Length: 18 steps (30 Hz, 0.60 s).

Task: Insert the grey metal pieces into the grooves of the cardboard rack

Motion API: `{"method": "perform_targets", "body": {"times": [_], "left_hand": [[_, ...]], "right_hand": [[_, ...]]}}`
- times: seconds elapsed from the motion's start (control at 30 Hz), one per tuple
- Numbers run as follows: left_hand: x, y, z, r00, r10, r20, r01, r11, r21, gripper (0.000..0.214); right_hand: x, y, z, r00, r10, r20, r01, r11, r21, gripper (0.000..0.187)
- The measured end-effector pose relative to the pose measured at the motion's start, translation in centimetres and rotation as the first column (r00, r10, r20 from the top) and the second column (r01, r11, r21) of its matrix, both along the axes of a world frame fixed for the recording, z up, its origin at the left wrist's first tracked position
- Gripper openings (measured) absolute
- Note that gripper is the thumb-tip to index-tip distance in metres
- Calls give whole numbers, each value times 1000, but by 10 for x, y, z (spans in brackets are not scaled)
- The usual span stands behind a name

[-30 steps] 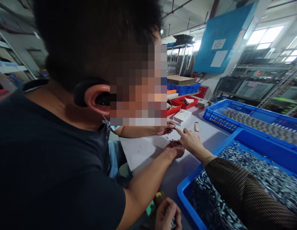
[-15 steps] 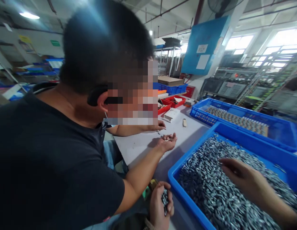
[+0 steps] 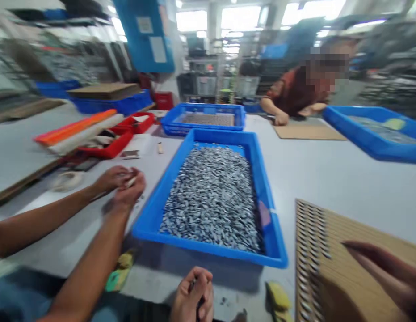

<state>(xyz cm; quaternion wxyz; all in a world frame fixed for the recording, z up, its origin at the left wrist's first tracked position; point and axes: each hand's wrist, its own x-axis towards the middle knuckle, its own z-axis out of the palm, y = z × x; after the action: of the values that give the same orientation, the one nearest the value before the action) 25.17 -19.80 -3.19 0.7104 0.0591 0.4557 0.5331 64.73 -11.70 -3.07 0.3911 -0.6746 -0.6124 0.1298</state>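
Note:
At the lower middle, my left hand (image 3: pixel 193 295) is curled closed around small dark metal pieces, mostly hidden by its fingers. It is in front of the near wall of a large blue tray (image 3: pixel 208 251), which holds a heap of small shiny metal pieces (image 3: pixel 211 197). Over at the right, my right hand (image 3: pixel 392 277) hovers above a corrugated cardboard sheet (image 3: pixel 368 228), its fingertips drawn together. Blur hides whatever may be between them. Rows of metal pieces (image 3: pixel 308 237) line the sheet's left part, to the left of that hand.
A co-worker's two hands (image 3: pixel 125 181) work together left of the tray. Behind it stands a blue basket (image 3: pixel 169 127), near red bins (image 3: pixel 110 150). Another person (image 3: pixel 295 94) leans over a board (image 3: pixel 308 131), beside a second blue tray (image 3: pixel 378 150). A yellow object (image 3: pixel 278 297) lies in front.
The view has swung right. My right hand has left the heap in the blue tray and is now over the cardboard sheet. My left hand remains closed, its pieces less visible.

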Motion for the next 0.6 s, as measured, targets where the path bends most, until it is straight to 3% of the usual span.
{"method": "perform_targets", "body": {"times": [0.1, 0.2, 0.4, 0.6], "left_hand": [[48, 13, 6, 968, -242, 63, 245, 969, -37, 33], [98, 31, 16, 914, -371, 166, 389, 916, -94, 38], [168, 52, 27, 888, -443, 127, 455, 886, -88, 34], [201, 56, 25, 910, -407, 75, 414, 901, -133, 31]], "right_hand": [[28, -29, -6, 997, 64, -35, -67, 992, -105, 42], [33, -34, -12, 992, 129, -1, -128, 989, -77, 33], [29, -20, -31, 942, 311, 125, -313, 950, -4, 21], [31, -14, -46, 905, 336, 262, -358, 933, 40, 19]]}}
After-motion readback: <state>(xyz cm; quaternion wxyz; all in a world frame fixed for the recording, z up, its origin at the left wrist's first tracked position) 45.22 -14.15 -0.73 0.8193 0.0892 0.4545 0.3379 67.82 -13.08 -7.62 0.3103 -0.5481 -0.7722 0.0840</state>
